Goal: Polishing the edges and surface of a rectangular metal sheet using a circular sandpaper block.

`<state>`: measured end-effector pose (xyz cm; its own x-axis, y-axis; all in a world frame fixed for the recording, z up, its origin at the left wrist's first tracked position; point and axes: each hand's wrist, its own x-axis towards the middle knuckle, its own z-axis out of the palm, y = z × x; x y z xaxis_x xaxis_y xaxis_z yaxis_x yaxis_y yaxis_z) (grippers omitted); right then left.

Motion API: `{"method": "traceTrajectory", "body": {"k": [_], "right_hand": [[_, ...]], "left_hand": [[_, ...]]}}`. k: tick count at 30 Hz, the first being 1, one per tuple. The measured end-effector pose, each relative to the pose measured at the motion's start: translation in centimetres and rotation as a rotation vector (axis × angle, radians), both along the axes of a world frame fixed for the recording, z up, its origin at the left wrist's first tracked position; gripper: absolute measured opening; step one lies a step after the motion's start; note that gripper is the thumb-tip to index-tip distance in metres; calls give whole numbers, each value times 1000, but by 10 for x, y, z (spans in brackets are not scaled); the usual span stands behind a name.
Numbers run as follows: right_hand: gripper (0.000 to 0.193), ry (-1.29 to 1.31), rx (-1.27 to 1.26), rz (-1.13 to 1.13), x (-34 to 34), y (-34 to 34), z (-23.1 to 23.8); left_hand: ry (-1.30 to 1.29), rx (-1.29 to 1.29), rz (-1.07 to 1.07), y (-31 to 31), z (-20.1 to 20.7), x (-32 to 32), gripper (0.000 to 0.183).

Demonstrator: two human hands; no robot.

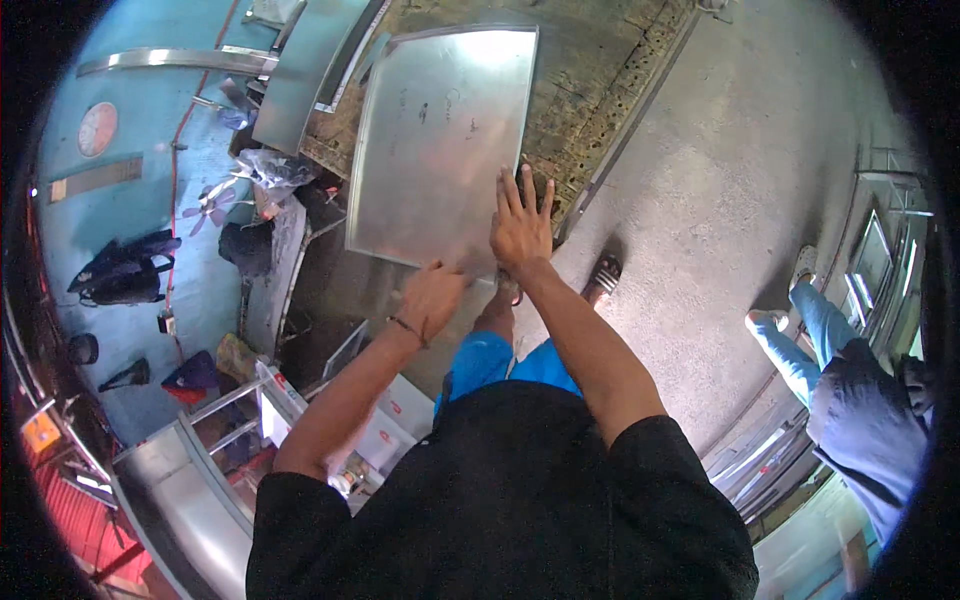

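A shiny sheet-metal panel (440, 140) with narrow raised edges and a few handwritten marks lies on a worn wooden workbench (590, 110). My right hand (522, 222) rests flat near the panel's near right corner, fingers stretched forward and slightly apart. At the panel's near edge is my left hand (432, 298), a thin band on its wrist. Its fingers are curled in, and whatever they hold is hidden from view.
More bent metal sheets (310, 70) lie at the bench's far left. A blue wall (130, 230) with hanging items runs along the left. Metal frames (215, 430) stand at lower left. Another person (860, 410) is at the right, beside long metal profiles (765, 460).
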<state>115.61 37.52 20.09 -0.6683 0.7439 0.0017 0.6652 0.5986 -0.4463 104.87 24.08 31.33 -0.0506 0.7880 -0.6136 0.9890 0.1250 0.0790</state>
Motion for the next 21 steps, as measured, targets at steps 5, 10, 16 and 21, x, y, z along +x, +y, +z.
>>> {"method": "traceTrajectory", "body": {"k": [5, 10, 16, 21], "right_hand": [[53, 79, 102, -63, 5, -2, -15], [43, 299, 128, 227, 38, -27, 12], [30, 196, 201, 478, 54, -69, -12], [21, 296, 152, 294, 59, -75, 0]], "left_hand": [[197, 329, 277, -57, 26, -11, 26], [36, 418, 635, -107, 17, 3, 26], [-271, 450, 802, -134, -21, 10, 25], [-396, 464, 813, -134, -32, 0, 25]]}}
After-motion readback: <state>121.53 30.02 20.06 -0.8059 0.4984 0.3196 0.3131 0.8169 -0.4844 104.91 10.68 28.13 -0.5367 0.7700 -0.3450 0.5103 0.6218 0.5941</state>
